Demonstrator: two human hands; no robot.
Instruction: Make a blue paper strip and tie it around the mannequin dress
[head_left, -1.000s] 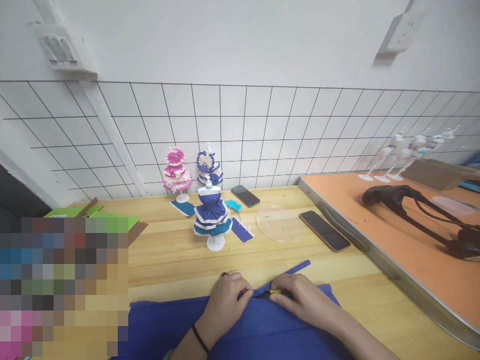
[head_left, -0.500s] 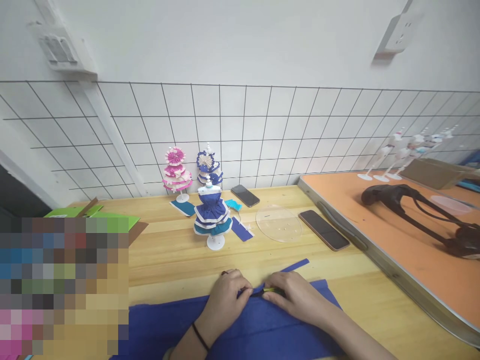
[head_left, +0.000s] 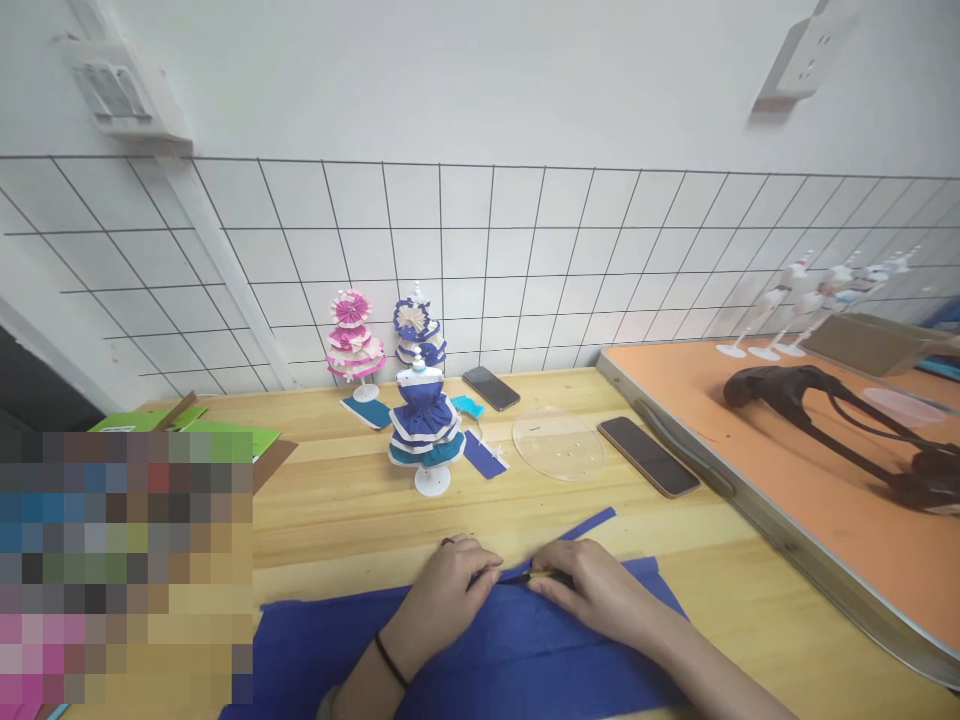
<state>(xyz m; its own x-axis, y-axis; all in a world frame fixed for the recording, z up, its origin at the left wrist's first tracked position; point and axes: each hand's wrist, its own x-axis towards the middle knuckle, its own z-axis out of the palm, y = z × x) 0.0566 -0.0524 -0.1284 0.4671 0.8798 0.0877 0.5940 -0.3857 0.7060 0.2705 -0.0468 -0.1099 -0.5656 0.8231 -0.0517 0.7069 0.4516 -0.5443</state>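
Observation:
A large sheet of blue crepe paper (head_left: 525, 650) lies on the wooden table (head_left: 337, 510) in front of me. My left hand (head_left: 446, 595) presses its fingers together on the sheet's far edge. My right hand (head_left: 592, 590) is closed on a small dark tool with a yellow-green handle (head_left: 544, 575), probably scissors, at the same edge. A narrow blue strip (head_left: 589, 524) runs away from the tool towards the back right. Both hands nearly touch at the tool.
Three small mannequins in paper dresses stand behind: blue (head_left: 426, 425), pink (head_left: 352, 345), blue-cream (head_left: 416, 335). Two phones (head_left: 491, 388) (head_left: 649, 456), a clear disc (head_left: 559, 444) and blue scraps (head_left: 484, 455) lie nearby. An orange board (head_left: 795, 470) with a black tool (head_left: 832, 405) fills the right. Green card (head_left: 217, 437) lies left.
Both hands have crept a little farther away from me along the paper's edge, with the tool between them. The blue strip has shifted slightly with them.

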